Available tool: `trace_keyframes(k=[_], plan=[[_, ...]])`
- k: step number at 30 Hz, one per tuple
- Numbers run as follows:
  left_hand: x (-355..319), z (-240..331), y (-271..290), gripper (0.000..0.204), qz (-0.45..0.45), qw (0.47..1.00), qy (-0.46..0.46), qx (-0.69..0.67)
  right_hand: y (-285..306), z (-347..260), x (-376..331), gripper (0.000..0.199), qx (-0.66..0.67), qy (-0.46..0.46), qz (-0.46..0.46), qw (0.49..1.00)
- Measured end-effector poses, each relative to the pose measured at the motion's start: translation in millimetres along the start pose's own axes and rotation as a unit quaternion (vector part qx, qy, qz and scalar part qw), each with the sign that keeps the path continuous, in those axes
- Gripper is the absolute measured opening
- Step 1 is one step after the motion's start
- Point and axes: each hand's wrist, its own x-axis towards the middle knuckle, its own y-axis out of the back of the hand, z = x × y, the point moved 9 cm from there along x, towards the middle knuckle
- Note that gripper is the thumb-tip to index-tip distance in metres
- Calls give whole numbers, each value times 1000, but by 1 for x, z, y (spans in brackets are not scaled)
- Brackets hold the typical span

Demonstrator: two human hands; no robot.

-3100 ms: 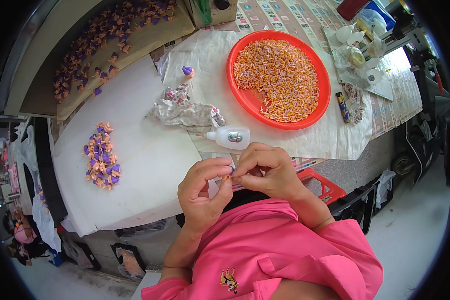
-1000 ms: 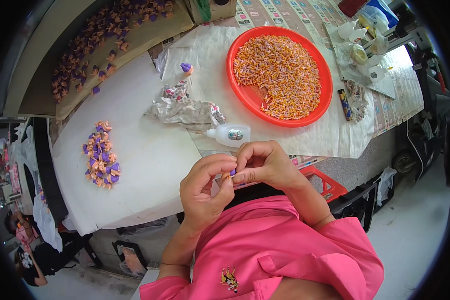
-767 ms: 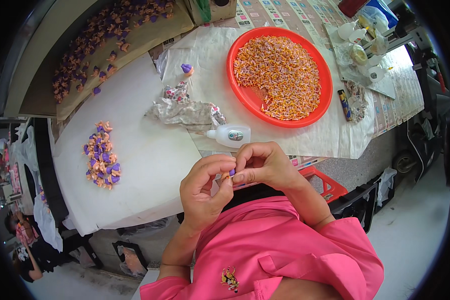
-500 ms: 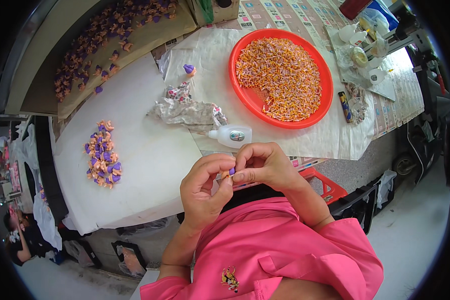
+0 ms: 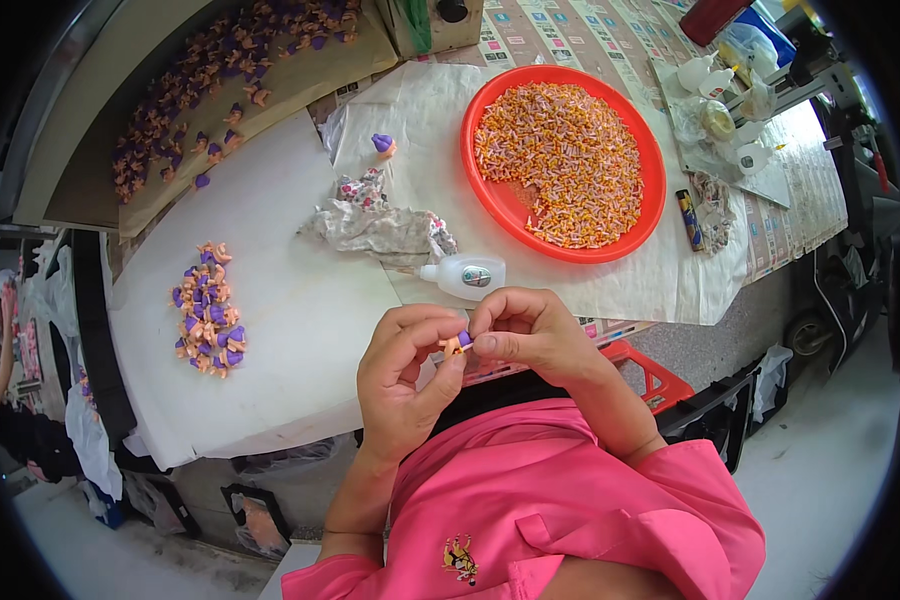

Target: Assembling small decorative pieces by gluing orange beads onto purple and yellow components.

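Observation:
Just beyond my pink shirt, a small toy figure [image 5: 456,344], peach with a purple top, is pinched between the thumb and fingers of my left hand [image 5: 402,372]. My right hand [image 5: 532,338] meets it from the other side, thumb and forefinger closed at the purple end. A pale bit shows by those fingertips; whether it is a separate piece I cannot make out. A white squeeze bottle [image 5: 467,277] lies on its side just past my hands. Beyond it a red round tray [image 5: 470,185] holds many tiny orange, white and pink sticks.
Similar figures form a pile [image 5: 208,312] on the white board [image 5: 290,330] at left; many more fill a bin [image 5: 100,190] at far left. One figure [image 5: 384,146] stands near a crumpled cloth [image 5: 380,225]. A dark tube [image 5: 690,220] and several bottles [image 5: 695,70] are at right.
The figure has turned a little between my fingers, and more of its peach part and a pale bit show. Both hands stay in nearly the same place. Far left, a person's arm has risen.

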Motion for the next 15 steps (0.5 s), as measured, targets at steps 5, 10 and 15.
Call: trace_keyframes(k=[5, 10, 15], plan=[[-7, -18, -2, 23, -27, 983, 157, -88, 1, -4, -6, 14, -44, 30, 26, 998], [-6, -17, -1, 23, -7, 988, 137, -72, -2, -12, -11, 14, -60, 69, 43, 995], [-9, -19, -1, 23, -9, 985, 150, -83, -8, -16, -12, 15, -92, 81, 42, 992]])
